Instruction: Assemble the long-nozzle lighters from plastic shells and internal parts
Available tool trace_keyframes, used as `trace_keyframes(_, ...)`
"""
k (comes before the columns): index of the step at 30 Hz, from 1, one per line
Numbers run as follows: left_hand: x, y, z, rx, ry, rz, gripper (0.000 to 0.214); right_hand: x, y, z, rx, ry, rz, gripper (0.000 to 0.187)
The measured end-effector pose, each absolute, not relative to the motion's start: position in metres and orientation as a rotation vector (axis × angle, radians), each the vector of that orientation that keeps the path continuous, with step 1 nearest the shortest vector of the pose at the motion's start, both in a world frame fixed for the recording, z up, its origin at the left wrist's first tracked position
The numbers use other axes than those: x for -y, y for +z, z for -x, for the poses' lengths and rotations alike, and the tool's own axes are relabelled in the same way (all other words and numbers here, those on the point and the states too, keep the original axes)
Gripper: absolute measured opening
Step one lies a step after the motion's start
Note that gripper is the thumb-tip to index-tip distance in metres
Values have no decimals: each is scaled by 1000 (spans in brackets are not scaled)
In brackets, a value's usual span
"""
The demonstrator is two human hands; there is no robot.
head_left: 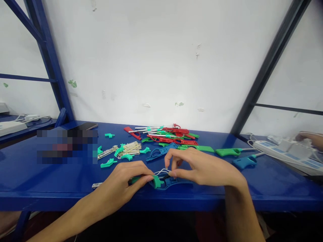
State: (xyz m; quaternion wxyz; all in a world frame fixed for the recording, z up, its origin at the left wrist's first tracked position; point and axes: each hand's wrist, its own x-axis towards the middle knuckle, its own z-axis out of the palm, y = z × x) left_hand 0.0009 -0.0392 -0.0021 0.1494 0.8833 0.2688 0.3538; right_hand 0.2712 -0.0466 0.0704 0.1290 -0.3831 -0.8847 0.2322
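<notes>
Near the table's front edge lies a blue lighter casing half [176, 182], partly covered by both hands. My left hand [132, 176] pinches a green trigger piece [158, 182] between thumb and fingers at the casing's left end. Thin white wires [163, 171] loop up above the casing. My right hand [199, 165] has its thumb and forefinger on these wires; the exact contact is small and partly hidden. A second blue casing half [161, 153] lies just behind the hands.
Green trigger pieces [109, 163] and clear lighter tanks [132, 148] lie to the left. Red casing halves [174, 140] and metal tubes pile up behind. A green lighter [228, 152] and a blue lighter [244, 162] are at right. A phone [87, 126] lies far left.
</notes>
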Motion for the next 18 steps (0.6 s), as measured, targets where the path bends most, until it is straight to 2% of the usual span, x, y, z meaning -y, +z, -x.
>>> trace_keyframes(18,47,2,-2,-930,1032,-2421,12,49,74,-266,2520,696,978,5)
